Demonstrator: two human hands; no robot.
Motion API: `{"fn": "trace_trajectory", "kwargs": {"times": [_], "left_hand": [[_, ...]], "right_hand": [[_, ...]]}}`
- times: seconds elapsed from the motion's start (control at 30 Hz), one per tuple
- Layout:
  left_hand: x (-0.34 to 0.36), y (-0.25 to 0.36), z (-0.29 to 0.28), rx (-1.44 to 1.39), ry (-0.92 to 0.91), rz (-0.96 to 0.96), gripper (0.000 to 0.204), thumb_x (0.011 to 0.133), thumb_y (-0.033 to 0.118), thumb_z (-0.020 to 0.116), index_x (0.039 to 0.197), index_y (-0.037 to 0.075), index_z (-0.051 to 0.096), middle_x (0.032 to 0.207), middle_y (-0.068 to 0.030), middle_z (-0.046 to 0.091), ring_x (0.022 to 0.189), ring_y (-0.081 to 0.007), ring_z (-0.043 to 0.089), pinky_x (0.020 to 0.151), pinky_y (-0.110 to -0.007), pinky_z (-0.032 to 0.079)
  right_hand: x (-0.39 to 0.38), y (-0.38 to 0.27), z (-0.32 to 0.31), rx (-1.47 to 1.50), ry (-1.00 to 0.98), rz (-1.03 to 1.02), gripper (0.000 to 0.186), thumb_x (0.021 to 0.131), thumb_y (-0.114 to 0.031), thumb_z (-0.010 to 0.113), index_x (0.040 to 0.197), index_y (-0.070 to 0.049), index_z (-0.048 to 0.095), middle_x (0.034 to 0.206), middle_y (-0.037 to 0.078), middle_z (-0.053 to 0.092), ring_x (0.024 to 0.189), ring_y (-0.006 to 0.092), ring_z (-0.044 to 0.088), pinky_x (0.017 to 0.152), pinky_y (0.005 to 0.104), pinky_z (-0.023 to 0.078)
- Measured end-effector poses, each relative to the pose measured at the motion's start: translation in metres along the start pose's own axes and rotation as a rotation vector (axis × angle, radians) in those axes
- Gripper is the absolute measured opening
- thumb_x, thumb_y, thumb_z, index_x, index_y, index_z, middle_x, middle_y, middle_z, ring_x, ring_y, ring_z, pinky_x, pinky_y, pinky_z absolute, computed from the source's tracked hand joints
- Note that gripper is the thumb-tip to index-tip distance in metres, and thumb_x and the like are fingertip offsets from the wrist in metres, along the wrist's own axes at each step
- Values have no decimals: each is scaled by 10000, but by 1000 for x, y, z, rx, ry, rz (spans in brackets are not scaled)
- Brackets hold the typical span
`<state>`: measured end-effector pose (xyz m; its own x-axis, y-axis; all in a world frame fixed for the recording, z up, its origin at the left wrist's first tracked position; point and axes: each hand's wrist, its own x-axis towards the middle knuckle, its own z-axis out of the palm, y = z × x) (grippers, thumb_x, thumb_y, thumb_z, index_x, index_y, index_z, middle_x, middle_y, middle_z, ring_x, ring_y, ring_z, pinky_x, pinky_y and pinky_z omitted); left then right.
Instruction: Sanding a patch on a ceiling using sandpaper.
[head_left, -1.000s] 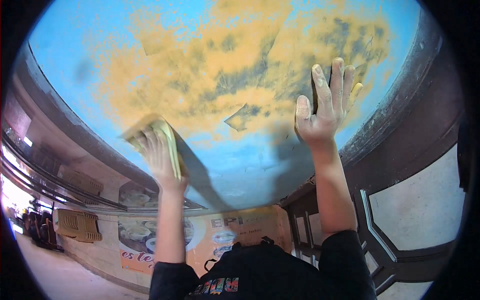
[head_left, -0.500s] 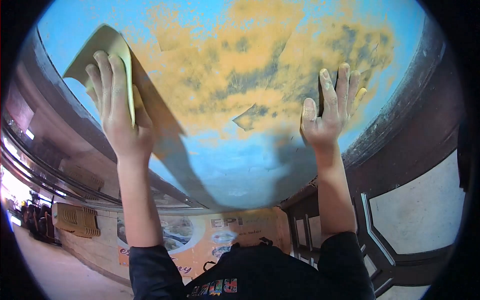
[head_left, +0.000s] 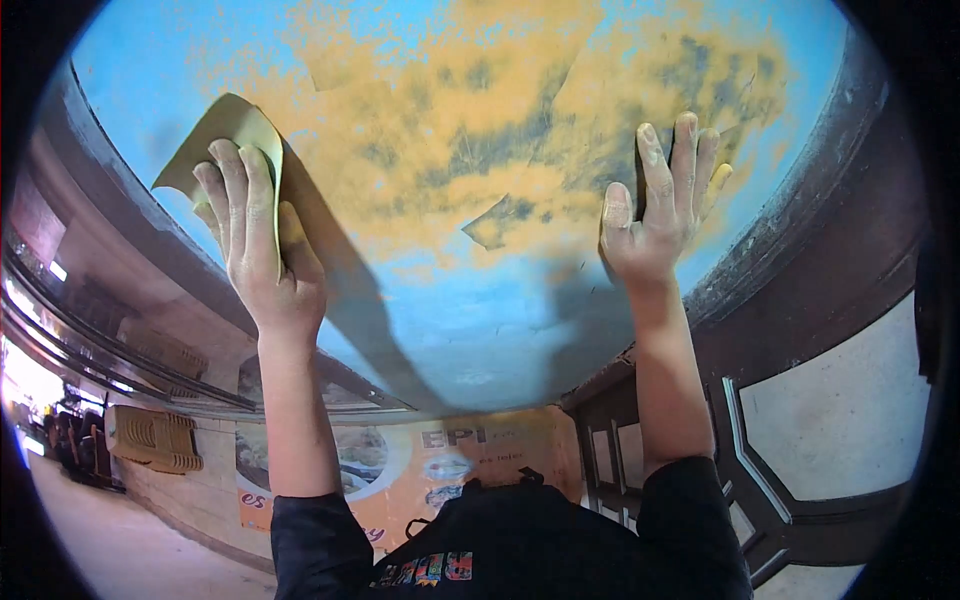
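A big painted panel (head_left: pixel 480 330) is seen overhead, blue at its edges and worn down to yellow-orange across the middle. That worn middle looks like the part already rubbed. Blue paint is left along the panel's left edge, along its near edge and at its far right corner, so much of the work seems still to be done. Dark smudges are mixed into the yellow part on the right.

At the panel's left side, a sheet of sandpaper (head_left: pixel 225 135) is pressed flat against the surface under the left hand (head_left: pixel 265 255). The fingers are laid out straight over the sheet, and it is held down by them, not clenched. One corner of the sheet sticks out past the fingertips.

Near the panel's middle, a small loose flake of paint (head_left: pixel 495 220) is curled up from the surface.

At the panel's right side, the right hand (head_left: pixel 655 215) is spread open and flat on the surface, with nothing held.

A dark curved rim (head_left: pixel 800 230) runs round the panel's right edge and could get in the way of the sheet there. Below the panel, a wall with picture posters (head_left: pixel 400 470) is seen, perhaps a shop front, though it is blurred.
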<state>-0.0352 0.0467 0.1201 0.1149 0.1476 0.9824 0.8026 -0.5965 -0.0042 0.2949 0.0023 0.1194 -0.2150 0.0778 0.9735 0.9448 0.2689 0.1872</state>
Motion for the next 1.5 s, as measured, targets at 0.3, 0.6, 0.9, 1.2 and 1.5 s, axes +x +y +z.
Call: {"fn": "trace_trajectory", "kwargs": {"times": [0.3, 0.6, 0.9, 1.2, 1.5], "left_hand": [[-148, 15, 24, -32, -135, -93, 446, 915, 162, 464, 1300, -62, 498, 1407, -288, 410, 1376, -485, 240, 1104, -608, 139], [34, -11, -4, 88, 93, 65, 386, 988, 104, 428, 1363, 34, 485, 1449, -195, 404, 1380, -381, 309, 1128, -495, 226], [-111, -1, 13, 47, -139, -45, 427, 949, 115, 440, 1323, -90, 461, 1418, -328, 360, 1369, -489, 242, 1096, -580, 225], [34, -17, 3, 54, 109, 109, 392, 961, 42, 419, 1344, -15, 481, 1432, -247, 400, 1363, -430, 312, 1121, -480, 261], [-94, 2, 20, -8, -34, -9, 417, 972, 136, 424, 1331, -73, 466, 1434, -292, 366, 1378, -458, 256, 1110, -568, 206]], "right_hand": [[0, -10, 4, -34, 3, 91, 498, 818, -253, 586, 1314, -222, 564, 1471, 127, 406, 1377, 456, 277, 1118, 553, 190], [-3, -5, 12, 5, 47, 41, 479, 829, -259, 585, 1298, -160, 578, 1464, 162, 401, 1370, 476, 270, 1109, 537, 236], [2, -17, 14, -55, 6, 23, 463, 863, -244, 541, 1309, -118, 550, 1457, 195, 395, 1371, 449, 292, 1114, 545, 223], [-2, -3, 15, 7, 34, 30, 491, 826, -253, 583, 1305, -148, 569, 1469, 175, 389, 1384, 471, 243, 1112, 529, 245], [2, -11, 6, -43, 5, -2, 450, 898, -233, 512, 1318, -73, 526, 1458, 220, 380, 1378, 443, 284, 1117, 567, 202]]}}
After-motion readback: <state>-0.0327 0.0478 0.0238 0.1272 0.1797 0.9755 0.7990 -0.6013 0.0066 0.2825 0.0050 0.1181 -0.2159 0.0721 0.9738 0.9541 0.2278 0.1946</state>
